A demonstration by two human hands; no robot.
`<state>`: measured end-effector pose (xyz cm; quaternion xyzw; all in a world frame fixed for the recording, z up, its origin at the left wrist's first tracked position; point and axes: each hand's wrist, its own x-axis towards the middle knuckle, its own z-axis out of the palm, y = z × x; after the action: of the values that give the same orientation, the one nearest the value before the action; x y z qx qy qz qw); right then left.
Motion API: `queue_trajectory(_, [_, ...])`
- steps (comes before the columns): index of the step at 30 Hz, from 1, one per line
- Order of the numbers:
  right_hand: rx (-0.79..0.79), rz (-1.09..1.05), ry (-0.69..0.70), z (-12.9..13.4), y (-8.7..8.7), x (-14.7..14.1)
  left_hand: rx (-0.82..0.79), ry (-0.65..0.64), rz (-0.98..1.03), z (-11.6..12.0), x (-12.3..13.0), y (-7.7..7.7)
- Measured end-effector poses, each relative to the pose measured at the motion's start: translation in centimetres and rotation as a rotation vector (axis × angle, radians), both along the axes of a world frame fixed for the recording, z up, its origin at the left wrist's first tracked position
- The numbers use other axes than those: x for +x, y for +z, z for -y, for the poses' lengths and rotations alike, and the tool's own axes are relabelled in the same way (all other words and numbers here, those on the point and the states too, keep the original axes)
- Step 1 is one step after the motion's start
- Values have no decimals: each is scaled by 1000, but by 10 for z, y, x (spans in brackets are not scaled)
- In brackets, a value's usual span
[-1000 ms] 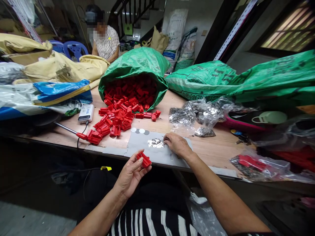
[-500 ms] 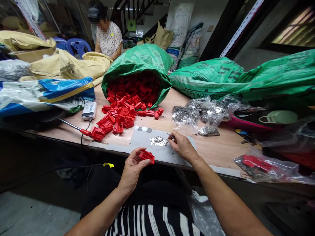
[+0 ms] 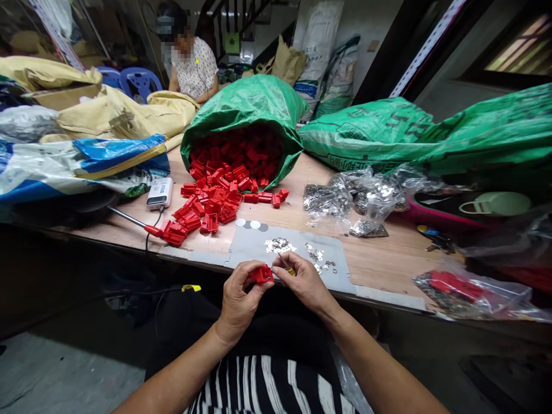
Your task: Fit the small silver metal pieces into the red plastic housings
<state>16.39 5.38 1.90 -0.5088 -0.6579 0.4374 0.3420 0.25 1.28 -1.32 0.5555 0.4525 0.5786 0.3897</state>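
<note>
My left hand (image 3: 240, 296) pinches a small red plastic housing (image 3: 262, 274), its hollow side showing, just over the table's front edge. Close against it is my right hand (image 3: 304, 280), closed round a small screwdriver (image 3: 290, 268) with a yellow handle and a thin metal shaft. The right fingertips meet the housing's right end; whether a tiny part is between them I cannot make out. Behind the hands, on a grey mat (image 3: 250, 250), lie a pile of shiny metal pieces (image 3: 279, 245) and a looser scatter of metal parts (image 3: 317, 253).
A green sack (image 3: 254, 95) spills red housings (image 3: 211, 201) onto the table. Bags of metal parts (image 3: 330, 198) lie right of the mat. A white power bank (image 3: 159, 193) with a cable is at left. Another person (image 3: 196, 66) sits behind the sacks.
My right hand has come left and down from the metal pieces to the red housing. The left hand still holds the housing, now turned a little. The scattered parts on the mat are uncovered.
</note>
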Motion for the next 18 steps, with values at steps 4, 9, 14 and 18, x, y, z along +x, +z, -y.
queue_trajectory(4, [49,21,-20,2,-4,-1,56,8,-50,1,-1,3])
queue_trajectory(9, [60,65,34,4,3,-1,8,7,0,2,0,9])
queue_trajectory(14, [70,97,54,7,9,-1,-42,3,69,2,2,9])
queue_trajectory(18, [91,101,61,7,9,-1,-57,10,74,2,2,8])
